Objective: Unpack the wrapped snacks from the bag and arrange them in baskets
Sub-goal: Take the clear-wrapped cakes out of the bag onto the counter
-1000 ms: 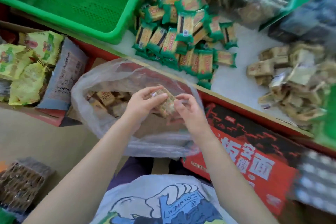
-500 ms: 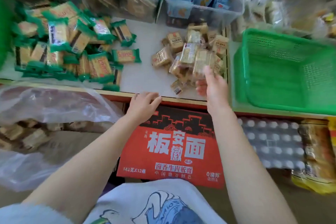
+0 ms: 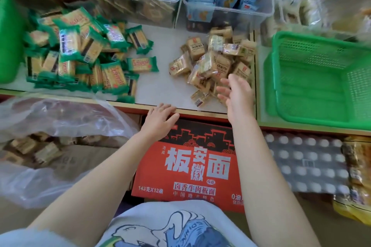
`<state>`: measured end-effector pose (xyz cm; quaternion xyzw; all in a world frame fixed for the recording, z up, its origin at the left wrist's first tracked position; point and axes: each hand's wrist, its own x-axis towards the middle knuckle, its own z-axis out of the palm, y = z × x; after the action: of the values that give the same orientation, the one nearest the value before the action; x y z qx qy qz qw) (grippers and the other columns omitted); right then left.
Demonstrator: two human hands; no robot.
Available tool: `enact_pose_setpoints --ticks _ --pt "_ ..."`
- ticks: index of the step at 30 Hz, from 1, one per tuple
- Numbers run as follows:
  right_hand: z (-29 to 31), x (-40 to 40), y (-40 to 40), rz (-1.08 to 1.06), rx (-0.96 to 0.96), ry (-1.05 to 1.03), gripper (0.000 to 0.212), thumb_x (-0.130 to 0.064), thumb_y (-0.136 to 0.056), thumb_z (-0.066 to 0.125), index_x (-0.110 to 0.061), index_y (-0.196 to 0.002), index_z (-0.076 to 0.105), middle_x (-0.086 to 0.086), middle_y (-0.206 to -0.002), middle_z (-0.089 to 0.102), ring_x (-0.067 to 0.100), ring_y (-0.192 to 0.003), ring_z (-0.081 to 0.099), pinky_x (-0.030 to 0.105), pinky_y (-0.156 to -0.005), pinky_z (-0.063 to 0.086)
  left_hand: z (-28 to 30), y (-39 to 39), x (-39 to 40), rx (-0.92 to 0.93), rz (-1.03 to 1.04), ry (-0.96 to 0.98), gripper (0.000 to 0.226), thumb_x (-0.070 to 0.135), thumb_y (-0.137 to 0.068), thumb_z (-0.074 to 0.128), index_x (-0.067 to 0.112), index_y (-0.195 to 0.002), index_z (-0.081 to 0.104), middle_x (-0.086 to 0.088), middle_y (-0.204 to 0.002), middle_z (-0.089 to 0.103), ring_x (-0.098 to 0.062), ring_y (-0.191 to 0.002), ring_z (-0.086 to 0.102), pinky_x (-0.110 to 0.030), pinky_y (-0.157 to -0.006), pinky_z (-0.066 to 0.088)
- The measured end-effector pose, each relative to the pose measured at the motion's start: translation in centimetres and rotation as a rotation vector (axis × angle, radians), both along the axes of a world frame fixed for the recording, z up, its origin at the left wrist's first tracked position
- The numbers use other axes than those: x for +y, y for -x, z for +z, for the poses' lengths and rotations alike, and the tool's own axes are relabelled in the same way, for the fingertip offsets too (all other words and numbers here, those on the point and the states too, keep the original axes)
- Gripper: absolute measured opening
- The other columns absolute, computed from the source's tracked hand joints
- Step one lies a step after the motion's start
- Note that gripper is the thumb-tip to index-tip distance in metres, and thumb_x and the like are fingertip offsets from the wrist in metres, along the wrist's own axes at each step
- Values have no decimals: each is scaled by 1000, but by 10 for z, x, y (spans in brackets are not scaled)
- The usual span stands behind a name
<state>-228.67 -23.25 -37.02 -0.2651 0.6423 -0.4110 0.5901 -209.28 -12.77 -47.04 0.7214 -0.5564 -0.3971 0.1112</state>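
Right hand: the right hand [image 3: 236, 94] hangs over the near edge of the heap of brown wrapped snacks [image 3: 212, 62], fingers spread and loose, holding nothing — palm turned toward the pile.
Left hand: the left hand [image 3: 160, 116] lies flat on the front lip of the white shelf [image 3: 166, 86], fingers straight, gripping nothing.
Bag: the clear plastic bag [image 3: 60, 126] slumps at 9 o'clock from the left hand, mouth toward the shelf, with more brown packs visible inside.
Basket: the green basket [image 3: 313, 78] sits at 3 o'clock from the right hand, just beside the heap; nothing shows inside it.
Key relation: the bag lies leftward and nearer the left hand; the basket is nearer the right — the heap's long axis runs roughly 12 to 6.
Other stock: green-wrapped snacks [image 3: 84, 54] lie heaped at 10 o'clock from the left hand.
Judgement: more unpacking likely starts with a leftward reach.
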Motion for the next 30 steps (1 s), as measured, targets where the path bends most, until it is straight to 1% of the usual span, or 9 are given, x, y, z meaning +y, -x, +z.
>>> enact_pose_setpoints --ticks 2,6,11,14,17,20,25,27,30 --pt "8 30 -14 104 -18 26 21 -24 -102 56 -10 -116 59 5 -96 72 19 -78 68 28 -66 56 13 -6 11 87 147 119 39 34 -102 51 19 -137 58 -3 -154 41 -20 -144 31 -39 -119 24" --pt "-4 93 -82 495 -38 -94 22 -25 -104 51 -5 -112 59 11 -93 70 22 -76 66 29 -64 55 25 -59 76 -160 399 427 30 17 -92 56 7 -119 66 -12 -122 59 -28 -116 50 -44 -100 43" --pt "-49 168 -209 934 10 -287 19 -27 -104 52 -11 -105 63 7 -98 67 14 -71 68 29 -63 57 8 -182 189 -457 439 40 44 32 -88 47 4 -116 66 -16 -111 63 -38 -101 58 -46 -88 45" --pt "-65 206 -274 1100 35 -325 25 -31 -103 52 -10 -108 65 5 -100 68 14 -78 69 32 -72 58 -3 -241 239 -505 223 -210 51 45 -100 39 13 -136 55 -8 -137 57 -28 -131 47 -45 -113 26" --pt "-79 235 -325 1223 89 -339 26 -33 -103 52 -13 -111 66 2 -105 69 19 -95 70 38 -88 57 -16 -281 276 -474 133 -317 61 58 -99 26 23 -143 48 0 -143 55 -21 -137 40 -43 -120 9" --pt "-97 257 -366 1266 128 -372 26 -37 -103 50 -18 -112 65 -2 -108 68 17 -102 66 38 -94 54 -19 -304 312 -487 205 -320 83 66 -86 7 22 -138 54 -6 -131 64 -26 -129 48 -43 -120 10" --pt "-131 279 -424 1301 250 -344 49 -41 -99 58 -26 -144 45 -9 -139 50 15 -124 52 32 -96 45 -12 -323 346 -435 372 -249 83 65 -89 8 18 -135 58 -12 -124 68 -30 -124 53 -43 -118 14" --pt "-150 284 -441 1336 454 -189 63 -31 -97 62 -28 -153 32 0 -151 38 24 -136 42 35 -102 44 -17 -328 353 -395 422 -248 84 66 -90 6 17 -135 56 -12 -123 68 -29 -123 53 -42 -116 15" --pt "-178 285 -455 1484 787 63 73 -18 -93 63 -29 -156 27 6 -163 18 35 -147 20 43 -116 32 -24 -332 353 -285 509 -210 84 68 -90 6 19 -138 54 -10 -125 67 -29 -125 51 -44 -118 13"
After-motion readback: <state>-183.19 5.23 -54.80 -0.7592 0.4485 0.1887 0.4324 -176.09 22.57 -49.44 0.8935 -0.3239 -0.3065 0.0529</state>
